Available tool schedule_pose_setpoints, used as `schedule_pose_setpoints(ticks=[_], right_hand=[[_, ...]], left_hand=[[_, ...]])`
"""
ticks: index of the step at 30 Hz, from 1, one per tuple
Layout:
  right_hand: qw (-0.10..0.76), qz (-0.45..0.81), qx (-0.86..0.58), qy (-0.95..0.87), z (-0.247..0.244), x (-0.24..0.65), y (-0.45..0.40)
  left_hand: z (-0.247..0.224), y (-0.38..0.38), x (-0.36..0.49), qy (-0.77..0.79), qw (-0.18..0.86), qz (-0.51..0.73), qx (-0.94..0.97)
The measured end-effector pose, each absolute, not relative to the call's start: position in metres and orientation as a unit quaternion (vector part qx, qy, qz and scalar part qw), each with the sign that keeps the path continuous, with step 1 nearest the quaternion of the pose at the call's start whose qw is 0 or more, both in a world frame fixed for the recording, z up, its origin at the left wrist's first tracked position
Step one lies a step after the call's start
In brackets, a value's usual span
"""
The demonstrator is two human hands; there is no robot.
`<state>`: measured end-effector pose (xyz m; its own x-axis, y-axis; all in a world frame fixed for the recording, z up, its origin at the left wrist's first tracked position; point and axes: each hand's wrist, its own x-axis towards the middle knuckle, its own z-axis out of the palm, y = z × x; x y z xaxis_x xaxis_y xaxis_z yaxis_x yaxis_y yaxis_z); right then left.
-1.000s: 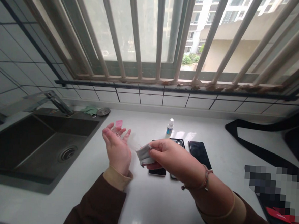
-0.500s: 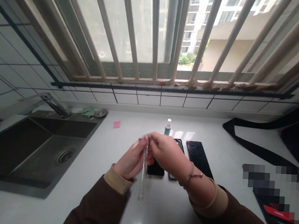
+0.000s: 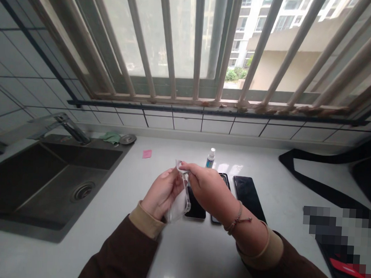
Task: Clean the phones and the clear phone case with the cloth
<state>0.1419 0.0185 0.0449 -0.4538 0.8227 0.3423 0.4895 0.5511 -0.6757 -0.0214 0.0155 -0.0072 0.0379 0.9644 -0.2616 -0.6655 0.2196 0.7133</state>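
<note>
- Head view, far left: a dark grey metal sink (image 3: 98,154) is set into the white countertop (image 3: 104,226), beneath a shiny chrome faucet (image 3: 74,130).
- Behind the sink's right corner, a crumpled green cloth (image 3: 110,137) lies beside a round metal strainer (image 3: 128,139).
- Next along, a square pink paper note (image 3: 147,154) lies flat.
- At centre, the left hand (image 3: 161,192) is clamped on a clear, rounded-corner plastic phone case (image 3: 178,208), held tilted above the countertop.
- Alongside, the right hand (image 3: 212,187) pinches a pale grey piece of cloth (image 3: 178,164) against the case's upper end.
- Below the hands, a black rectangular phone (image 3: 197,207) lies partly covered.
- Just beyond the right hand stands a small white bottle with a blue label (image 3: 210,158).
- Farther right, a slim black slab-shaped device (image 3: 248,195) lies near a wide black fabric strap (image 3: 316,155).
</note>
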Motion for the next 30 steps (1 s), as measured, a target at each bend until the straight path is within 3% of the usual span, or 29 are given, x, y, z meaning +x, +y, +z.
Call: schedule_pose_setpoints(ticks=[7,12,20,30], right_hand=[[0.25,0.256,-0.364,-0.86,0.067,0.155,0.012],[0.176,0.245,-0.367,-0.88,0.087,0.165,0.003],[0.041,0.233,-0.347,-0.907,0.105,0.19,-0.009],[-0.037,0.202,-0.296,-0.933,0.097,0.175,-0.033]], left_hand=[[-0.013,0.027,-0.035,0.436,0.543,0.693,0.187],[-0.023,0.039,-0.048,0.483,0.496,0.688,0.216],[-0.03,0.042,-0.058,0.575,0.44,0.53,0.443],[-0.034,0.051,-0.066,0.651,0.218,0.365,0.629]])
